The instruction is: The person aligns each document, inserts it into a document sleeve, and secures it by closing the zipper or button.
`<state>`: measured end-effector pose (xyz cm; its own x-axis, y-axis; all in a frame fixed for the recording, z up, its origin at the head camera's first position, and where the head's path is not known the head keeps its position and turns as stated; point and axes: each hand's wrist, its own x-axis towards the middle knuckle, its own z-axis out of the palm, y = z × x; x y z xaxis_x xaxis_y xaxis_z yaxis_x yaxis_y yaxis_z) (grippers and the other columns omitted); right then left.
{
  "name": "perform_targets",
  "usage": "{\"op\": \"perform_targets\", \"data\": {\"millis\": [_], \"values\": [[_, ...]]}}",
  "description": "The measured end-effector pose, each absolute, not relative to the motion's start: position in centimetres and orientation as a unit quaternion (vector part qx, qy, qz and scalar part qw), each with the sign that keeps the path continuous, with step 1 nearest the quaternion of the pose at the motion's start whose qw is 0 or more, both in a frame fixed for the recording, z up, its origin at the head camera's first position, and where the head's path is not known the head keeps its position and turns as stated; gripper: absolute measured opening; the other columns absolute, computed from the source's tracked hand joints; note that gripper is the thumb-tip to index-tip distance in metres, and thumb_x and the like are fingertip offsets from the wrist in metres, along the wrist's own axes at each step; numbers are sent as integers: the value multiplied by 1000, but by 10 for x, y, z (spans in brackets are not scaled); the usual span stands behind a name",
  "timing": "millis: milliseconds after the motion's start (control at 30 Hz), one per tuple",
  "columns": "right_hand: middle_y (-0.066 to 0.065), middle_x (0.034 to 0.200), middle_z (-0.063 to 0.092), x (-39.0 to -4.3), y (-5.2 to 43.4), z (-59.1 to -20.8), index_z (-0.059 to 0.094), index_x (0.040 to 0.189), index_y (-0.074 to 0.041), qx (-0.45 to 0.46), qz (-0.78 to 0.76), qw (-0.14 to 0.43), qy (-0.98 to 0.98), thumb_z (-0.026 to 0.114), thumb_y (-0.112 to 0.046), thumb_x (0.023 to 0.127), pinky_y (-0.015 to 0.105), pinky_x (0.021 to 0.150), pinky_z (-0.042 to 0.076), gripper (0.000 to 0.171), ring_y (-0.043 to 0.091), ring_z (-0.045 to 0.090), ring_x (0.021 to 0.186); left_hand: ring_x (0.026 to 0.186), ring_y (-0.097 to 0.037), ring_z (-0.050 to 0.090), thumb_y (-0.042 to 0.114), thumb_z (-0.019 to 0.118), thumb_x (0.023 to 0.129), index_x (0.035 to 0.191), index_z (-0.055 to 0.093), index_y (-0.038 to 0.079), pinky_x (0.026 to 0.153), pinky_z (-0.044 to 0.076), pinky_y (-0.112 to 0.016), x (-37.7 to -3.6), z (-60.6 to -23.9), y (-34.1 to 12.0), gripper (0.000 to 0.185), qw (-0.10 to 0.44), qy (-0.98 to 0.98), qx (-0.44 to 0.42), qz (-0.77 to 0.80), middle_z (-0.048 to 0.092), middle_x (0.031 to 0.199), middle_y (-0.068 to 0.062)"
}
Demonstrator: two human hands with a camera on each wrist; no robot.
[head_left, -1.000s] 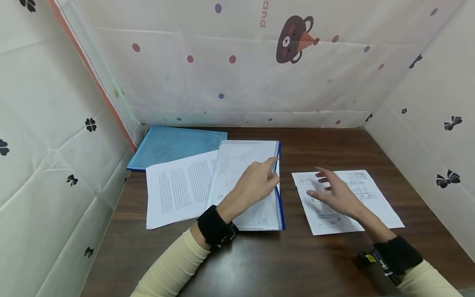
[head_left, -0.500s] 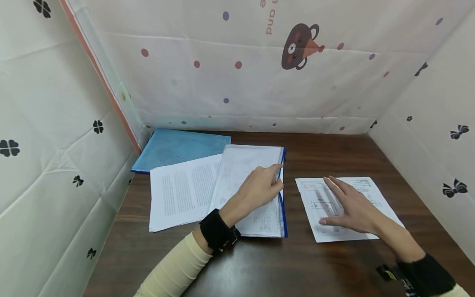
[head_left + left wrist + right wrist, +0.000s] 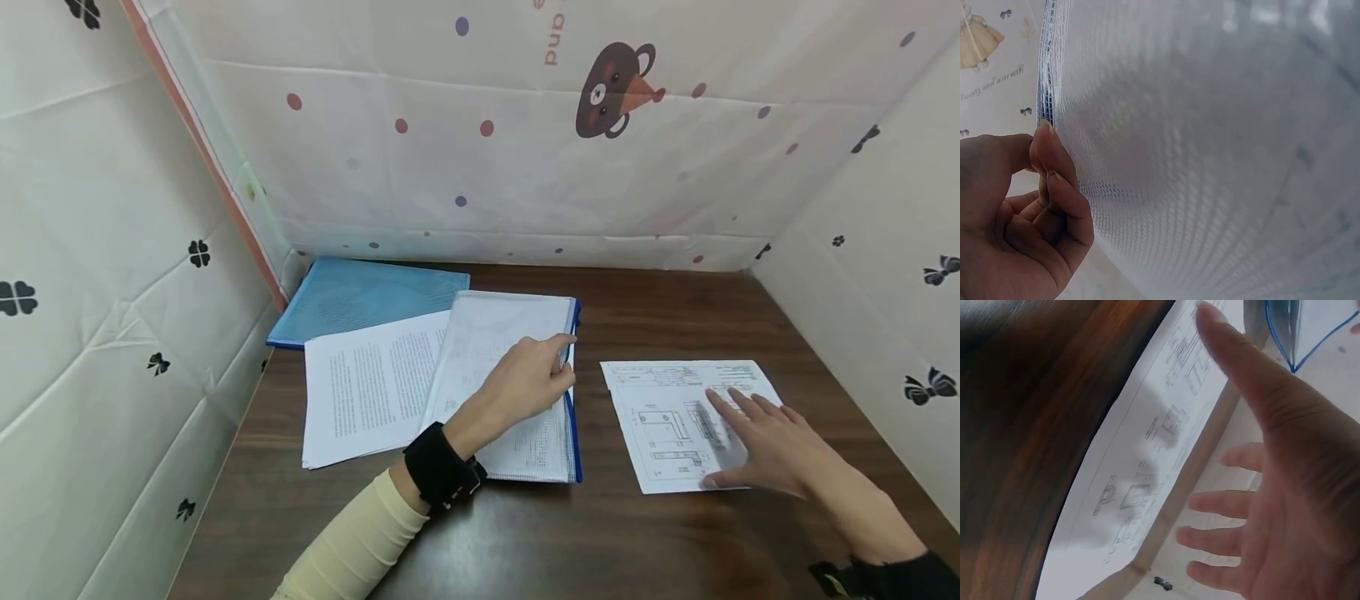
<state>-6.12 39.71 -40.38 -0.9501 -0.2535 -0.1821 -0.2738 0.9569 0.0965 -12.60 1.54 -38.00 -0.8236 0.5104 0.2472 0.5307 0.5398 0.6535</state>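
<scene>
My left hand [image 3: 519, 382] pinches the blue-trimmed right edge of a clear mesh document pouch [image 3: 504, 318] between thumb and fingers. In the left wrist view, the fingertips [image 3: 1047, 134] grip the edge, and the mesh sheet [image 3: 1210, 150] fills most of the picture. Printed text shows faintly through the pouch. Over the right part of a sheet with technical drawings [image 3: 648, 400], my right hand [image 3: 783, 450] is spread with fingers extended. The right wrist view has that hand [image 3: 1291, 487] above the sheet; whether it touches is unclear.
Left of the pouch lie printed text sheets [image 3: 367, 392], partly under it. A blue mesh pouch [image 3: 375, 292] sits behind them in the far left corner. Patterned white cloth walls [image 3: 420, 167] enclose the dark wooden table [image 3: 660, 308] at the back and sides.
My right hand has moved right across the drawing sheet, uncovering more of its left side, and its fingers have spread. The left hand keeps its pinch on the pouch edge.
</scene>
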Motion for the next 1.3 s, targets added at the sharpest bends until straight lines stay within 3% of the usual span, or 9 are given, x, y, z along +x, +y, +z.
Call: {"op": "perform_targets", "data": {"millis": [300,733,1133,1300], "values": [[42,141,53,-68,407,-410,49,152,2,-125,50,133,982,82,-87,56,76,92,44,135,65,56,120,38,-2,28,9,57,104,149,59,4,41,20,-16,-128,-381,15,45,11,-876,-302,-376,37,47,10],[40,124,63,-71,402,-407,55,144,8,-92,47,194,976,81,-82,59,66,85,53,126,55,64,107,39,-2,27,11,57,105,148,60,4,42,19,-16,-129,-379,14,44,5,-875,-309,-371,35,47,11],[35,117,69,-62,399,-408,72,129,-1,-163,64,127,976,81,-76,70,66,82,55,96,55,69,102,38,-2,26,11,58,104,148,61,5,41,19,-15,-128,-378,14,45,3,-877,-308,-370,35,46,11],[26,105,74,-59,396,-406,71,126,-1,-159,59,143,975,85,-63,77,59,75,56,81,39,71,87,38,-2,27,11,57,104,148,60,5,41,19,-16,-128,-379,14,45,0,-877,-309,-369,36,46,10]]}}
